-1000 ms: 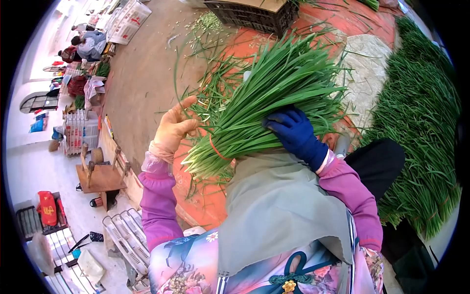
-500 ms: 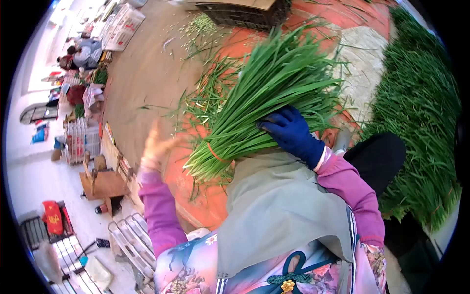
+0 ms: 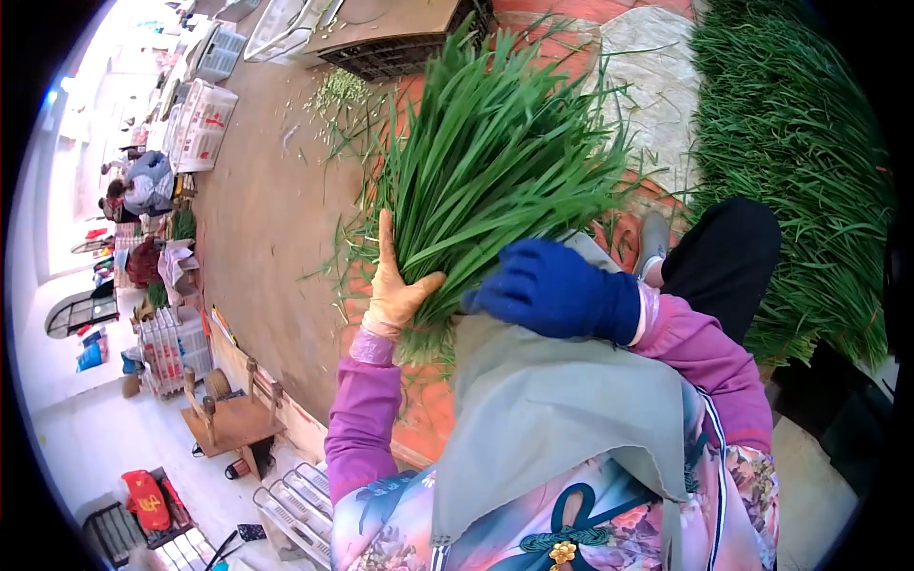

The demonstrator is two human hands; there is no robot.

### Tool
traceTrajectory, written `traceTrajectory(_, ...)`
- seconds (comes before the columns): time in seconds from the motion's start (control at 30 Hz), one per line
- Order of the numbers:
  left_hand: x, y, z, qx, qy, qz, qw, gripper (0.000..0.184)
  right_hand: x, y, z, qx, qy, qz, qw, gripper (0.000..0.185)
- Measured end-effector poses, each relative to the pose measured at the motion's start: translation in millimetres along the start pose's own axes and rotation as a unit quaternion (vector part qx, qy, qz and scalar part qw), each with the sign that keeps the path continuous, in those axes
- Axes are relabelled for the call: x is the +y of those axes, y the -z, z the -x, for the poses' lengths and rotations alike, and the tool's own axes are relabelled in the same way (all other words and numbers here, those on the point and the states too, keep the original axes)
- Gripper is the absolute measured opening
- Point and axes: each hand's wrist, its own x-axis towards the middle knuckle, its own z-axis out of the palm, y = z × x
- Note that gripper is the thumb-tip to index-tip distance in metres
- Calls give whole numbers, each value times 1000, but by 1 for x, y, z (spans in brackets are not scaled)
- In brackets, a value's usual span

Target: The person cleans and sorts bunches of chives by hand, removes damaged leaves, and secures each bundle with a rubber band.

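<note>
A thick bunch of garlic chives point(image 3: 495, 152) lies across the grey apron point(image 3: 543, 390), its leaves fanned away from me and its pale stem ends pointing down toward the left. My left hand point(image 3: 398, 293), in a tan glove, grips the stem end from the left, thumb over the stems and index finger pointing up along the side. Over the lower right of the bunch curls my right hand point(image 3: 557, 293) in a dark blue glove, its fingers bent around the stems. The band around the stems is hidden from sight.
A large heap of chives point(image 3: 785, 162) lies to my right beside a whitish sheet point(image 3: 647, 86). Loose trimmings cover the orange mat point(image 3: 424, 419). Ahead stands a dark crate with a board point(image 3: 400, 43). A wooden stool point(image 3: 233, 419) is at left; people point(image 3: 148, 186) sit farther off.
My left hand has come in from the air at left onto the stem end. My right hand has shifted down toward the stems. The bunch has turned more upright, and the view has shifted.
</note>
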Motion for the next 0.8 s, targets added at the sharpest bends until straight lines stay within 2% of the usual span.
traceTrajectory(0.07,1,-8,-5,22,3,49,999,105,-12,-10,8,-93,-7,-76,993,30)
traceTrajectory(0.1,-1,-5,-6,26,43,62,997,104,-16,-8,8,-123,0,-64,990,28)
traceTrajectory(0.13,-11,-3,-8,62,22,50,997,90,-18,-12,9,-121,0,-63,991,28)
traceTrajectory(0.2,-16,6,-12,73,91,70,991,65,-22,-22,8,-139,66,-103,983,29)
traceTrajectory(0.23,-13,10,-13,71,109,89,988,43,-23,-21,6,-135,77,-102,983,30)
traceTrajectory(0.27,-10,14,-14,86,139,121,979,34,-21,-21,2,-132,78,-99,983,30)
traceTrajectory(0.33,5,18,-15,100,154,178,967,30,-16,-16,-18,-45,91,-46,994,32)
traceTrajectory(0.4,11,18,-15,101,146,194,965,27,-4,-14,-39,-28,57,6,998,38)
traceTrajectory(0.47,16,15,-17,88,134,274,948,24,15,-20,-49,-12,28,55,998,44)
traceTrajectory(0.53,6,14,-19,119,127,253,952,24,35,-39,-47,-38,-30,114,992,46)
traceTrajectory(0.57,10,11,-21,160,170,235,944,24,40,-48,-43,-38,-30,112,992,46)
traceTrajectory(0.6,11,10,-21,201,213,215,932,25,43,-52,-39,-129,-53,72,988,45)
traceTrajectory(0.63,0,10,-21,233,209,230,922,27,44,-57,-35,-219,-75,31,972,43)
traceTrajectory(0.67,-4,11,-20,235,212,229,921,27,43,-62,-31,-220,-74,27,972,43)
traceTrajectory(0.73,-9,14,-17,285,237,280,885,26,33,-63,-28,-300,-79,-13,951,42)
traceTrajectory(0.77,-9,13,-14,302,238,291,876,26,24,-61,-18,-249,-99,-24,963,37)
traceTrajectory(0.8,-8,13,-12,305,239,292,874,26,17,-59,-11,-251,-96,-26,963,37)
